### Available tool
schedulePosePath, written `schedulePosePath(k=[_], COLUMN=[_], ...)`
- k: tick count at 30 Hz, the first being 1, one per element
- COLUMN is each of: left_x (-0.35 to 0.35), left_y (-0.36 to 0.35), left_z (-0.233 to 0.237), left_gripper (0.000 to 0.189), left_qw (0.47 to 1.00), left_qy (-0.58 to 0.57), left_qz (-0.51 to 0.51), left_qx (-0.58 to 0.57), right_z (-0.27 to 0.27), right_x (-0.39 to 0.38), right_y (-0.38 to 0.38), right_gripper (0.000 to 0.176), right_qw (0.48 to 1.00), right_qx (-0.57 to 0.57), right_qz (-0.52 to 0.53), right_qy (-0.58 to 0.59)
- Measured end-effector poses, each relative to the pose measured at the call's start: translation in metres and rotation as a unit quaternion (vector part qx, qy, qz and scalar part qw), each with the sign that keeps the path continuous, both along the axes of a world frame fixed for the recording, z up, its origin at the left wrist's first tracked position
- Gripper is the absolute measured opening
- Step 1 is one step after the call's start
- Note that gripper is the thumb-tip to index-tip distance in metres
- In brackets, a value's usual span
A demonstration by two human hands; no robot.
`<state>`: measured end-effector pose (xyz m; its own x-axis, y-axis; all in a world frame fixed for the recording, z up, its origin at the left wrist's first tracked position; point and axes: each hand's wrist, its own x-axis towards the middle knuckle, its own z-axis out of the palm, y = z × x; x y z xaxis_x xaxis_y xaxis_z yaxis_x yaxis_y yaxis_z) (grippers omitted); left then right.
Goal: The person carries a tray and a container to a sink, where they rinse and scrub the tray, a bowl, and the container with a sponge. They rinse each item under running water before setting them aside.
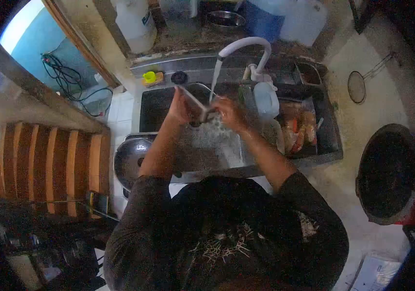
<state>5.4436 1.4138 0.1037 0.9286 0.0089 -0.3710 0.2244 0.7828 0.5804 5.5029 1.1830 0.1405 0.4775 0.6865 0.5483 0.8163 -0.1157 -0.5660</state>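
Observation:
Over the sink (pixel 207 155), my left hand (pixel 180 109) grips the left side of a flat, pale, thin-edged object (pixel 195 101), held tilted. I cannot make out its exact kind. My right hand (pixel 227 114) has its fingers closed at the object's lower right end, where a darker part shows. Water streams from the white curved faucet (pixel 246 41) down beside my right hand and splashes in the basin below. A thin curved rim or wire shows just behind the object.
A white jug (pixel 266 99) stands right of the faucet, beside a basin holding orange and brown items (pixel 297 126). A yellow cup (pixel 149 76) and a dark round piece (pixel 179 77) sit on the back ledge. A wok-like pan (pixel 134 160) lies left; a dark bin (pixel 389 172) stands right.

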Motion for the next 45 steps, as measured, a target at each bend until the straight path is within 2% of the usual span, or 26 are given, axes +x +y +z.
schedulePosePath(k=[1, 4, 7, 10, 11, 12, 13, 16, 19, 22, 24, 26, 28, 31, 34, 37, 39, 40, 42, 43, 44, 45], left_x=[-0.001, -0.014, -0.007, 0.003, 0.006, 0.011, 0.016, 0.027, 0.024, 0.027, 0.016, 0.009, 0.003, -0.006, -0.010, -0.021, -0.026, -0.030, -0.039, -0.038, -0.038, -0.029], left_y=[-0.002, -0.022, -0.032, -0.039, -0.040, -0.040, -0.042, -0.051, -0.059, -0.065, -0.067, -0.064, -0.055, -0.045, -0.037, -0.028, -0.022, -0.023, -0.033, -0.034, -0.034, -0.022], left_z=[0.000, 0.018, 0.021, 0.020, 0.021, 0.020, 0.020, 0.023, 0.038, 0.054, 0.074, 0.092, 0.105, 0.127, 0.132, 0.136, 0.128, 0.127, 0.130, 0.124, 0.118, 0.094], left_gripper=[0.075, 0.053, 0.041, 0.038, 0.037, 0.036, 0.036, 0.040, 0.039, 0.037, 0.034, 0.037, 0.046, 0.041, 0.070, 0.070, 0.065, 0.061, 0.052, 0.048, 0.044, 0.041], left_qw=[1.000, 0.998, 0.992, 0.982, 0.979, 0.975, 0.971, 0.957, 0.918, 0.847, 0.808, 0.730, 0.603, 0.529, 0.520, 0.455, 0.502, 0.553, 0.668, 0.693, 0.716, 0.703], left_qy=[-0.008, -0.025, 0.027, -0.019, -0.012, -0.007, -0.017, -0.081, -0.105, -0.157, -0.215, -0.252, -0.261, -0.303, -0.322, -0.295, -0.290, -0.278, -0.246, -0.221, -0.197, -0.172], left_qz=[-0.011, -0.050, 0.045, 0.102, 0.113, 0.124, 0.133, 0.155, 0.168, 0.269, 0.290, 0.310, 0.322, 0.312, 0.335, 0.347, 0.375, 0.395, 0.438, 0.451, 0.463, 0.470], left_qx=[0.004, 0.039, 0.115, 0.155, 0.171, 0.187, 0.199, 0.232, 0.343, 0.430, 0.465, 0.554, 0.682, 0.729, 0.717, 0.765, 0.723, 0.679, 0.549, 0.518, 0.484, 0.506], right_z=[0.010, 0.008, 0.004, 0.000, -0.010, -0.030, -0.041, -0.059, -0.063, -0.053, -0.047, -0.040, -0.035, -0.041, -0.047, -0.056, -0.066, -0.050, -0.034, -0.031, -0.029, -0.017], right_x=[-0.004, -0.014, -0.020, -0.035, -0.037, -0.035, -0.034, -0.020, -0.016, -0.011, -0.007, -0.004, -0.002, 0.002, 0.016, 0.029, 0.055, 0.060, 0.077, 0.087, 0.095, 0.102], right_y=[-0.004, -0.016, -0.030, -0.036, -0.036, -0.034, -0.033, -0.039, -0.022, -0.007, 0.007, 0.018, 0.025, 0.036, 0.046, 0.034, 0.014, -0.007, -0.041, -0.049, -0.052, -0.054], right_gripper=[0.020, 0.025, 0.042, 0.044, 0.041, 0.038, 0.036, 0.026, 0.022, 0.022, 0.021, 0.022, 0.024, 0.022, 0.024, 0.035, 0.048, 0.052, 0.055, 0.054, 0.057, 0.061], right_qw=[0.993, 0.982, 0.988, 0.982, 0.986, 0.967, 0.926, 0.813, 0.764, 0.701, 0.694, 0.688, 0.680, 0.654, 0.671, 0.645, 0.621, 0.569, 0.560, 0.602, 0.613, 0.625], right_qx=[-0.019, -0.084, -0.076, -0.028, 0.043, 0.113, 0.181, 0.124, 0.141, 0.164, 0.174, 0.189, 0.207, 0.266, 0.227, 0.385, 0.501, 0.524, 0.557, 0.566, 0.549, 0.532], right_qz=[0.035, 0.065, 0.023, -0.160, -0.157, -0.152, -0.142, -0.047, -0.055, 0.014, 0.010, 0.030, 0.071, 0.108, 0.086, -0.035, -0.206, -0.211, -0.238, -0.256, -0.265, -0.272], right_qy=[-0.109, -0.159, -0.133, -0.094, 0.040, 0.172, 0.300, 0.567, 0.627, 0.694, 0.698, 0.700, 0.700, 0.700, 0.701, 0.660, 0.567, 0.597, 0.565, 0.502, 0.502, 0.503])
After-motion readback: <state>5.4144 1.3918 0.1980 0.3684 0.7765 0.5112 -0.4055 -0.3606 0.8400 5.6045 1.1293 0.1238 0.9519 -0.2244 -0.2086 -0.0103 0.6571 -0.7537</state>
